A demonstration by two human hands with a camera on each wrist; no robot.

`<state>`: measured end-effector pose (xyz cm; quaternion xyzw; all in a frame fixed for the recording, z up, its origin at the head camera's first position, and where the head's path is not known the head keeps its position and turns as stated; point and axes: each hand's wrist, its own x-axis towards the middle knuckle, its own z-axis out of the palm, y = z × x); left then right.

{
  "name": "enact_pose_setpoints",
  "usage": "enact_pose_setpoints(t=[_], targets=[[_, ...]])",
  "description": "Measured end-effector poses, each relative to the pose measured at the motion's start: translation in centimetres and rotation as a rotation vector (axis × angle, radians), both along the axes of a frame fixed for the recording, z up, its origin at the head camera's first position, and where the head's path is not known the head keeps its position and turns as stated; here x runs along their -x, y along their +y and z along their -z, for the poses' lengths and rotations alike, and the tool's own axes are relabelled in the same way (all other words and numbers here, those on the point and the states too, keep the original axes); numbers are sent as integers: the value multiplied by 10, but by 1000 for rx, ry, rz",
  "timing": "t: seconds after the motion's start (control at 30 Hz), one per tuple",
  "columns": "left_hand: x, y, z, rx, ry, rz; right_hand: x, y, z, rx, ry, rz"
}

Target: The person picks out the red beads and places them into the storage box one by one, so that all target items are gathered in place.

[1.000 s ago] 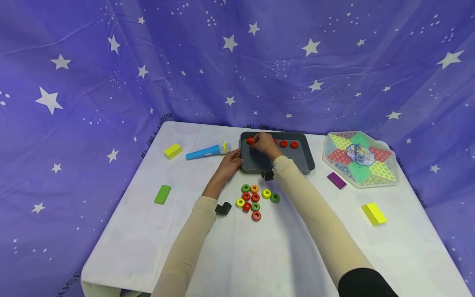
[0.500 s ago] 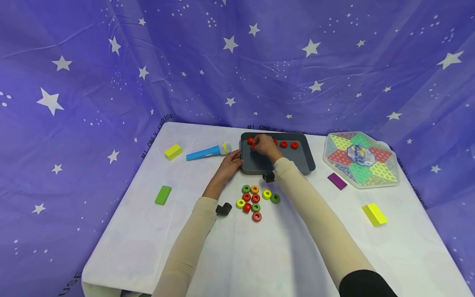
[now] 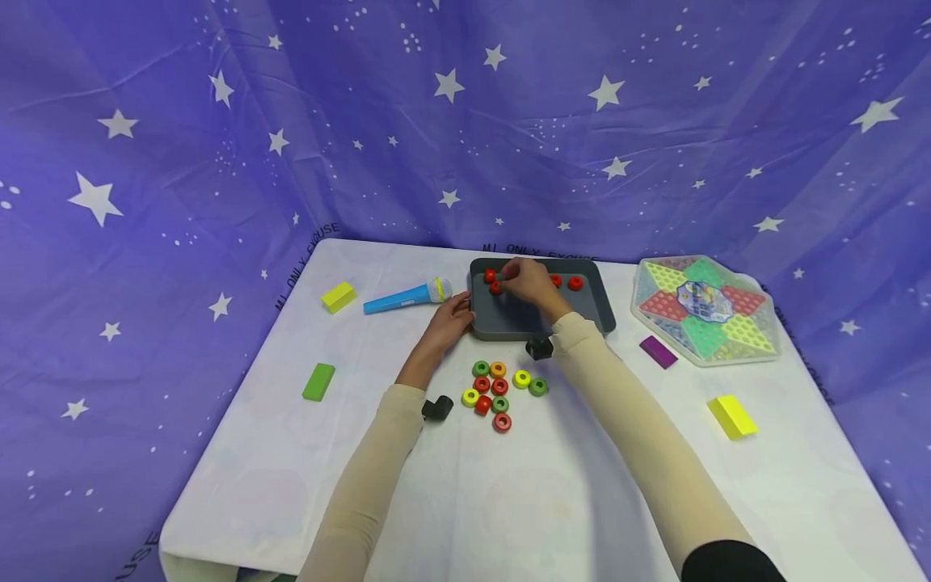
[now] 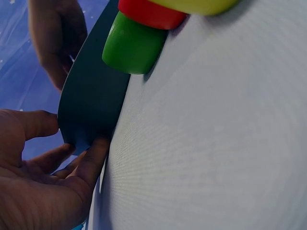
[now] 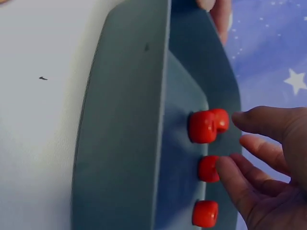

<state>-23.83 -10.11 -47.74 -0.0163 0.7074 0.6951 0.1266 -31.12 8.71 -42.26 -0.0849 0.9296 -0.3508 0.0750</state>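
My left hand [image 3: 448, 321] holds the left wall of a dark grey tray [image 3: 509, 331]. In the left wrist view its thumb and fingers meet the tray's end wall [image 4: 91, 103]. Over the tray, my right hand [image 3: 528, 280] hovers with fingers spread apart and nothing between them. Just left of its fingertips lies a red bead [image 3: 496, 287], in front of another red bead [image 3: 490, 276] in the back left corner. Two more red beads [image 3: 575, 283] show to the right of the hand, which hides part of the row. In the right wrist view one fingertip overlaps a red bead [image 5: 207, 168]; contact is unclear.
In front of the tray are several loose beads [image 3: 500, 387], red, green, yellow and orange. A blue toy microphone [image 3: 398, 299] lies left. Right are a board game case [image 3: 705, 311], a purple block [image 3: 659, 352] and a yellow block [image 3: 732, 417]. Green [image 3: 318, 381] and yellow blocks [image 3: 338, 297] lie left.
My right hand has let go of a red bead near the tray's back left corner and shifted to the right. The left hand has stayed at the tray's left wall.
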Motion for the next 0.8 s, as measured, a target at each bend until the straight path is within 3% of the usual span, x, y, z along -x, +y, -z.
enact_pose_setpoints(t=[0.23,0.8], targets=[[-2,0,-2,34,10,-14,-15,13,-7,99,74,-9],[1,0,0,0,-1,-9,-75,25,-26,260,86,-17]])
